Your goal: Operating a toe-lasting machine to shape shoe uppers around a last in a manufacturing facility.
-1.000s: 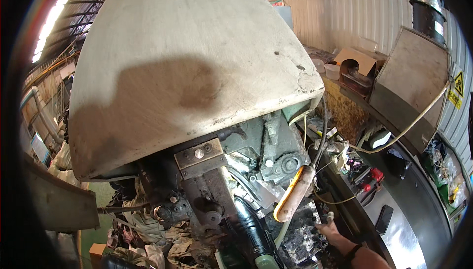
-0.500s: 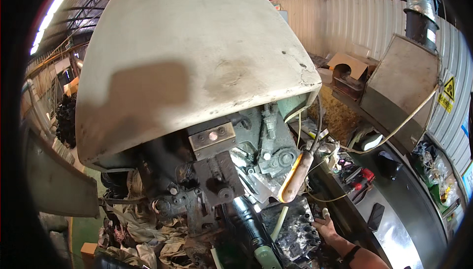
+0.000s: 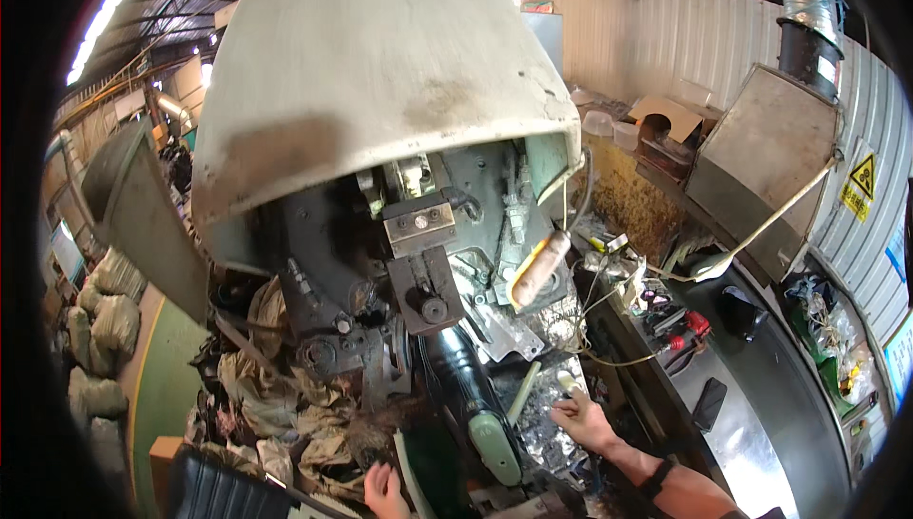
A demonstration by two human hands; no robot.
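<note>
Corrugated metal walling [image 3: 656, 34] stands behind the cream machine hood [image 3: 380, 62]; beneath that hood slants a green-ended black cylinder [image 3: 458, 372]. Newly in view below the hood, the left hand [image 3: 383, 492] is half-open, nothing visible in it, putting both hands near the machinery. Below the hood's right corner, the right hand [image 3: 584, 423] curls at a small pale piece [image 3: 568, 382]; whether gripped, I cannot tell.

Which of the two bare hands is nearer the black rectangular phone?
The right bare hand, wearing a dark wristband, is nearer the black rectangular phone; the left bare hand, at the picture's lower edge, is farther away.
</note>
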